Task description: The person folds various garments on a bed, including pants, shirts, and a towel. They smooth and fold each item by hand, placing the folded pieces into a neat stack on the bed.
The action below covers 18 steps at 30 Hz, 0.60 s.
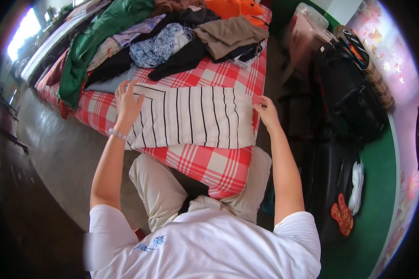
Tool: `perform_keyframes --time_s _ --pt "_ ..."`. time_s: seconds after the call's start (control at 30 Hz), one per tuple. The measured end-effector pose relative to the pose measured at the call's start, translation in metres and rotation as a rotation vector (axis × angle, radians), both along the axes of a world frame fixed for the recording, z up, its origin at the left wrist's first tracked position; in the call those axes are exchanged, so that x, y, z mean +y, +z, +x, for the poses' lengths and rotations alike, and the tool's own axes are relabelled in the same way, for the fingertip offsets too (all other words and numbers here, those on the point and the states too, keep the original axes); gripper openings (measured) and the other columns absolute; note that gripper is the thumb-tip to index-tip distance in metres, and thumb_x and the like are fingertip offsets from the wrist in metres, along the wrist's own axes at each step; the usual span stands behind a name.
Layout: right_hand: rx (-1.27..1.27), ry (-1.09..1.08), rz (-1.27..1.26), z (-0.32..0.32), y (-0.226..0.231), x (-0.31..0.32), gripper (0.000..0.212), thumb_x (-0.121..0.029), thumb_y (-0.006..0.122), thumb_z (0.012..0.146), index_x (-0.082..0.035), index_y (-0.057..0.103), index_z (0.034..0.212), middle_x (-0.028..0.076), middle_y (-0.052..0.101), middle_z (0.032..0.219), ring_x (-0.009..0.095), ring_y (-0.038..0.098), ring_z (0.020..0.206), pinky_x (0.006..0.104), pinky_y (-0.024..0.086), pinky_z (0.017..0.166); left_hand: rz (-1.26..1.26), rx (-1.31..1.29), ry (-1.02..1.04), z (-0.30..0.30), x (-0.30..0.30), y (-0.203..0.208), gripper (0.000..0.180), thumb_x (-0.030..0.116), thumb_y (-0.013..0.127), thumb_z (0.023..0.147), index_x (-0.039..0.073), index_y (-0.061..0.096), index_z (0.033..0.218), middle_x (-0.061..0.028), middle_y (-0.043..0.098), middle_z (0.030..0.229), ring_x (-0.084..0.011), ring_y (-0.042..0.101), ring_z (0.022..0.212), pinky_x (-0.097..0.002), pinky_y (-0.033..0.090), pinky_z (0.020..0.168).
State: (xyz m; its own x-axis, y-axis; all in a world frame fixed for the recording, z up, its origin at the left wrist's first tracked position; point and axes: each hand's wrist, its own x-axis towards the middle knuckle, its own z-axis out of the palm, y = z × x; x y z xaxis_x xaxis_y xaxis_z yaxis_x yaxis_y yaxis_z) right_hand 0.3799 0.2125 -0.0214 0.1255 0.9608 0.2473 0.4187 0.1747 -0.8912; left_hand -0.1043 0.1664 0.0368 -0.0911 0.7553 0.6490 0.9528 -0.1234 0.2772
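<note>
A white garment with thin black stripes (195, 116) lies flat, folded into a long rectangle across the near corner of a bed with a red-and-white plaid sheet (219, 169). My left hand (128, 104) is over the garment's left end, fingers spread and holding nothing; a pale bracelet circles that wrist. Just past the garment's right edge is my right hand (266, 113), its fingers slightly bent and apart. I see no cloth gripped in it. Whether its fingertips touch the edge, I cannot tell.
Loose clothes pile up at the far side: green cloth (86, 53), blue-and-white patterned cloth (156, 46), brown cloth (230, 36) and an orange piece (235, 8). On the right stand a black bag (351, 90) and a pink box (307, 39). Red patterned slippers (342, 216) lie lower right.
</note>
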Motion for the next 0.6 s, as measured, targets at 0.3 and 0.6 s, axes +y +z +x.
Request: perform_keyframes --time_s 0.3,0.6 --pt "0.245 0.004 -0.461 -0.02 -0.009 -0.131 0.022 -0.018 0.069 0.087 -0.001 0.061 0.097 0.002 0.063 0.084 0.009 0.057 0.072 0.0236 0.046 0.063 -0.323 -0.961 0.083 -0.031 -0.132 -0.083 0.039 0.029 0.072 0.084 0.007 0.055 0.112 -0.0063 0.057 0.105 -0.0174 0.054 0.096 -0.0326 0.045 0.081" --pt "0.553 -0.01 -0.252 0.0 -0.01 -0.146 0.014 0.0 0.071 0.081 -0.002 0.058 0.084 0.001 0.06 0.083 0.008 0.054 0.072 0.0217 0.043 0.071 -0.299 -1.381 -0.109 -0.022 -0.128 -0.058 0.036 0.002 0.068 0.084 0.003 0.055 0.117 -0.0024 0.058 0.106 -0.0099 0.057 0.09 -0.0229 0.048 0.074"
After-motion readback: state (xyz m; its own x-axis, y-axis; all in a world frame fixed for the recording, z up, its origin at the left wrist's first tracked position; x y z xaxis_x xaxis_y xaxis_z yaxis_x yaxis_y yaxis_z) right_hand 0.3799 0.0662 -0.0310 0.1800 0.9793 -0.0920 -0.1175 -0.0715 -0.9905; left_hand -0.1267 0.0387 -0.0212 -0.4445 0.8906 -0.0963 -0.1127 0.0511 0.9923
